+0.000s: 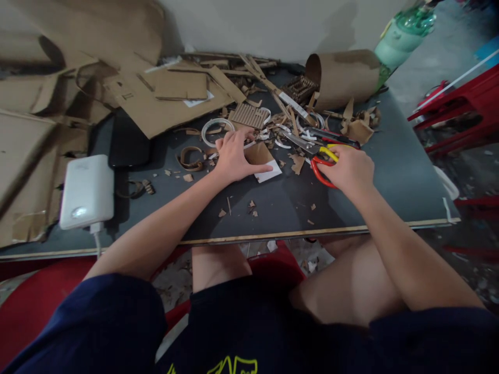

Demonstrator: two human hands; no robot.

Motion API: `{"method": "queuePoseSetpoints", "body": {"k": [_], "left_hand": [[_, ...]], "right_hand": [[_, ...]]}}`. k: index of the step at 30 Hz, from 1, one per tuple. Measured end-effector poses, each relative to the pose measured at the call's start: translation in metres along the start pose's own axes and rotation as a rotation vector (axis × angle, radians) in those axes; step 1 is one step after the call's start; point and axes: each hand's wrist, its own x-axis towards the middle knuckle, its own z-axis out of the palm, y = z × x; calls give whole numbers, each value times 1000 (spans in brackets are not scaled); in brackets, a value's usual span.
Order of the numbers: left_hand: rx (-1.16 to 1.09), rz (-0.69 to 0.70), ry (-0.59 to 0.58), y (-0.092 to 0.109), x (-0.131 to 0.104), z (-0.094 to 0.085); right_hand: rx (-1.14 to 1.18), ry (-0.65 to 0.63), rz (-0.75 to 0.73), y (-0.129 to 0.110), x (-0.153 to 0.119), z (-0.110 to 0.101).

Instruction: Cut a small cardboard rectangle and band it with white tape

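My left hand (234, 160) lies over a small piece of cardboard (260, 154) with a white edge strip. Its thumb stretches across the piece and its fingers are spread toward the far side; they partly hide it. My right hand (351, 169) is wrapped round the handles of a pair of scissors (302, 144), one handle red and one yellow. The metal blades point left over cardboard scraps. Beyond my left hand are a white ring (217, 132) and a ridged piece of cardboard (249, 116).
A white power bank (87, 192) with a cable and a dark phone-like slab (129, 140) lie to the left. Cardboard sheets (171, 101) pile up behind. A cardboard tube (346, 78) and green bottle (405, 39) lie back right. A red chair (463, 104) stands right.
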Motion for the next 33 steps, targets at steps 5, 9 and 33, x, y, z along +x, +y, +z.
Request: {"method": "queuePoseSetpoints", "body": {"k": [5, 9, 33], "left_hand": [[-52, 49, 12, -4, 1, -4], [-37, 149, -39, -19, 6, -8], [-626, -366, 302, -33, 20, -18]], "right_hand": [[85, 204, -134, 4, 4, -1], [147, 233, -232, -5, -4, 1], [148, 83, -628, -38, -23, 28]]}}
